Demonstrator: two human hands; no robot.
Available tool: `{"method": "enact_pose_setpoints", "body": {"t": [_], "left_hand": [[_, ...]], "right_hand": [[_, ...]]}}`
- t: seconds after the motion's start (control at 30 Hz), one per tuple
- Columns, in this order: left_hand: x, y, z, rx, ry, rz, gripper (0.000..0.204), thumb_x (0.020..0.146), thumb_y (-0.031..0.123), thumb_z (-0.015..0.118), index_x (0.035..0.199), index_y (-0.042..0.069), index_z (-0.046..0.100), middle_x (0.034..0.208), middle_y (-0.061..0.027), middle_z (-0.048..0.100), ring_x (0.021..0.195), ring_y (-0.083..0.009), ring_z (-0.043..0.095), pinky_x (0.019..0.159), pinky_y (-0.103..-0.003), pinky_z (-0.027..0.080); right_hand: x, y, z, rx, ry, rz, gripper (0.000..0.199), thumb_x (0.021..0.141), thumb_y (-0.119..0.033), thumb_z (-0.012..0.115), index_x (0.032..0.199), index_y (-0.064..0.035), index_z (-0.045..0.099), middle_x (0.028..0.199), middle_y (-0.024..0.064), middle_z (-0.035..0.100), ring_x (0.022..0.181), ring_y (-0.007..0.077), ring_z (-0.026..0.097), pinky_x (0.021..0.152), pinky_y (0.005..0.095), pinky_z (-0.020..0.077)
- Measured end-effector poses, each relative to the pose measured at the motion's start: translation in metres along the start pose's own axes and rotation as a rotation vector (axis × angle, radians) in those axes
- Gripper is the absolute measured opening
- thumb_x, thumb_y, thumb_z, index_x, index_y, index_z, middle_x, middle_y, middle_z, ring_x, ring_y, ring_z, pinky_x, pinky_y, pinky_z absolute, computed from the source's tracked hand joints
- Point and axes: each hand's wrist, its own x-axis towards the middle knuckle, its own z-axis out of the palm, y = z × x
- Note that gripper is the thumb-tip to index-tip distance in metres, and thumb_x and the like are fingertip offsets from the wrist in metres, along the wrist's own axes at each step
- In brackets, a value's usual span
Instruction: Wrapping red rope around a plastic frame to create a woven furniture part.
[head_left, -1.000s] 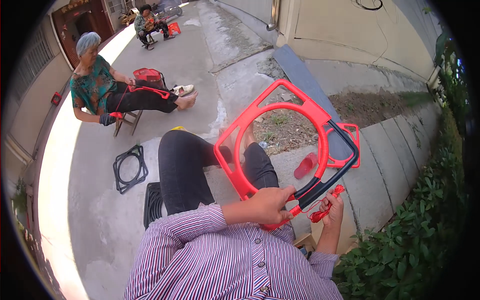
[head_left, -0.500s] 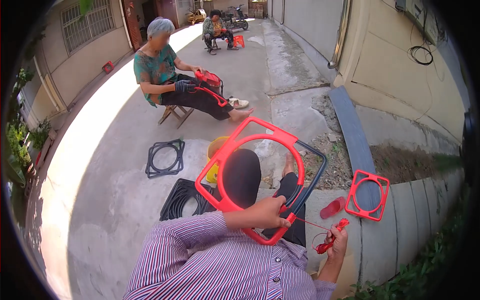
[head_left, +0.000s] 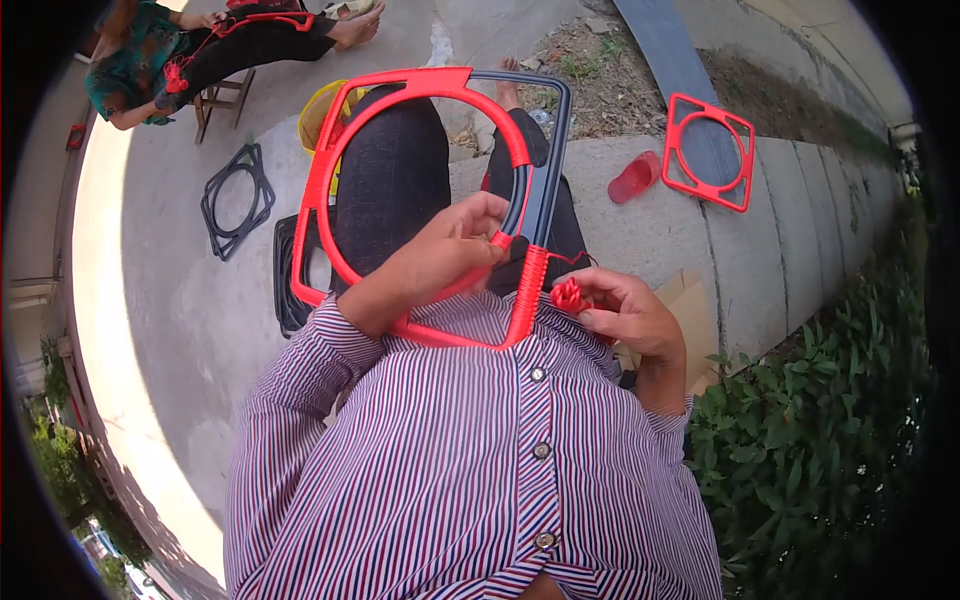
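Note:
Over my lap lies a square frame (head_left: 420, 82) with a round ring inside. Red cord is wrapped closely around most of it, while its far right corner and part of the ring show bare black. My left hand (head_left: 450, 250) reaches through from the left and pinches the ring on its right side. Just right of the frame's near right side, my right hand (head_left: 632, 312) holds a bundle of red cord (head_left: 568, 296) in its fingers. A short strand runs from the bundle to the frame's wrapped side.
Bare black frames (head_left: 263, 190) lie on the concrete at left, with a stack (head_left: 284, 290) nearer my leg. A yellow bucket (head_left: 313, 122) stands behind my knee. Rightward are a red slipper (head_left: 636, 177), a red frame (head_left: 710, 193), cardboard (head_left: 692, 300) and shrubs (head_left: 810, 450). Another person (head_left: 130, 60) sits upper left.
My view has tipped downward. My left hand has shifted from the frame's near right corner to the ring. My right hand has come closer to the frame, with less strand showing.

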Motion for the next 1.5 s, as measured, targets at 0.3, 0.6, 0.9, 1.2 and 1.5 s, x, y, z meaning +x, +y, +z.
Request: {"method": "enact_pose_setpoints", "body": {"t": [0.3,0.6,0.9,1.2,1.5], "left_hand": [[-0.023,-0.017,0.008,0.588,0.099,0.401,0.031,0.072,-0.001,0.053,0.102,0.003,0.046,0.107,-0.0088,0.042,0.078,-0.01,0.048,0.068,-0.022,0.042],[-0.023,-0.023,0.028,1.116,0.028,0.497,0.041,0.068,0.011,0.07,0.104,0.003,0.053,0.123,-0.0269,0.038,0.101,-0.0415,0.055,0.086,-0.043,0.048],[-0.002,-0.026,-0.006,0.81,0.089,0.633,0.018,0.071,0.01,0.067,0.083,0.002,0.056,0.119,-0.0158,0.046,0.09,-0.0206,0.055,0.082,-0.033,0.046],[-0.006,-0.046,-0.003,0.52,0.206,0.586,0.019,0.083,0.02,0.062,0.091,0.003,0.058,0.119,-0.0098,0.045,0.11,-0.0187,0.046,0.095,-0.031,0.037],[-0.013,-0.028,-0.002,0.42,0.086,0.621,0.051,0.086,0.027,0.061,0.126,-0.001,0.046,0.12,-0.0074,0.039,0.101,-0.0129,0.044,0.082,-0.024,0.041]], "right_hand": [[0.042,-0.002,0.028,-0.075,-0.064,0.005,0.041,0.082,-0.005,0.066,0.12,0.0022,0.052,0.108,0.0052,0.064,0.098,0.0125,0.061,0.087,0.0286,0.0484],[0.037,0.019,0.008,0.221,-0.138,0.042,0.057,0.081,-0.002,0.068,0.132,0.0002,0.043,0.121,0.0098,0.058,0.108,0.0175,0.059,0.094,0.0323,0.0478],[0.066,0.027,-0.004,0.226,0.335,-0.128,0.021,0.084,-0.006,0.065,0.104,0.0011,0.06,0.087,0.0049,0.064,0.075,0.011,0.062,0.072,0.0243,0.051],[0.041,-0.023,0.053,-0.686,0.324,-0.453,0.016,0.076,-0.016,0.075,0.081,-0.0064,0.064,0.076,0.0031,0.06,0.066,0.0146,0.057,0.059,0.0299,0.0474],[0.044,-0.046,0.017,-0.643,0.445,-0.487,0.014,0.077,-0.008,0.072,0.08,0.0017,0.062,0.069,0.0017,0.054,0.056,0.0054,0.048,0.051,0.0221,0.0387]]}}
